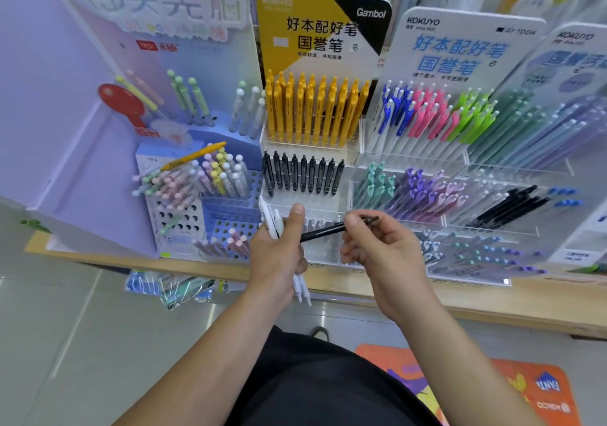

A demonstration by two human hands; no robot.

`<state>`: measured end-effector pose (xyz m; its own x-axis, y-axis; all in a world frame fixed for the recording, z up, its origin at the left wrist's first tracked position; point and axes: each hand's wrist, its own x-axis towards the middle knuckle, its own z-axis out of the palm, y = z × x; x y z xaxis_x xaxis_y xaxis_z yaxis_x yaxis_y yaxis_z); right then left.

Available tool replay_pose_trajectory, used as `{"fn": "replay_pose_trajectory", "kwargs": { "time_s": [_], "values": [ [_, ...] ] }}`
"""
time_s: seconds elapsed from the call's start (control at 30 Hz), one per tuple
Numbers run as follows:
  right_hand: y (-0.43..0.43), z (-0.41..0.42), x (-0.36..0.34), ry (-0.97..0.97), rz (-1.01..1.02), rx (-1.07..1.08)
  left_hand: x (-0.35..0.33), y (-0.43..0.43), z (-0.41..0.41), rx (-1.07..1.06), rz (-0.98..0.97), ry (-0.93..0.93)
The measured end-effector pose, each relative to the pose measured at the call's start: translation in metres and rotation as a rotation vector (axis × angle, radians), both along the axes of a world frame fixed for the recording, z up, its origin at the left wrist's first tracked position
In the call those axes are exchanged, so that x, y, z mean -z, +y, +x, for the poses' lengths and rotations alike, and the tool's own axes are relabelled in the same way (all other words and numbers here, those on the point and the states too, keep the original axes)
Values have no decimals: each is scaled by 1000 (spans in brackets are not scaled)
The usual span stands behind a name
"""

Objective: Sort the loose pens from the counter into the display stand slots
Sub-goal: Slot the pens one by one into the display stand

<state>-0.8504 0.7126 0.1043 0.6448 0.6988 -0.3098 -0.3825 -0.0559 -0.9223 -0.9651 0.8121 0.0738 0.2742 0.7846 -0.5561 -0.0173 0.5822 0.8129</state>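
Observation:
My left hand (276, 255) grips a bundle of white pens (271, 218), their tips sticking out below my palm. My right hand (377, 248) pinches a black pen (323, 230) that lies almost level between both hands, its left end touching the left hand. Both hands hover in front of the clear display stand (328, 202). That stand holds a row of black pens (302, 172) in its middle tier and yellow pens (312, 110) in the tier above.
To the right is a clear stand with blue, pink, green and purple pens (427, 117). To the left is a blue perforated stand with pastel pens (203, 176). A wooden shelf edge (492, 301) runs below. An orange mat (525, 389) lies on the floor.

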Motion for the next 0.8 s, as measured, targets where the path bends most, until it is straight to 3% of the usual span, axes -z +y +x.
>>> {"fn": "replay_pose_trajectory", "kwargs": {
  "time_s": [0.13,0.33,0.5,0.67,0.8],
  "values": [
    [18,7,-10,-34,39,53,-2,5,-5,-14,31,56],
    [62,10,-15,-539,-105,22,3,28,-24,-10,2,57],
    [102,-6,2,-721,-143,-32,3,32,-28,48,90,2],
    [116,-15,8,-1028,-198,-124,-6,34,-40,69,130,26],
    [123,-14,3,-1090,-236,-174,-14,42,-45,75,127,14]
  ]
}}
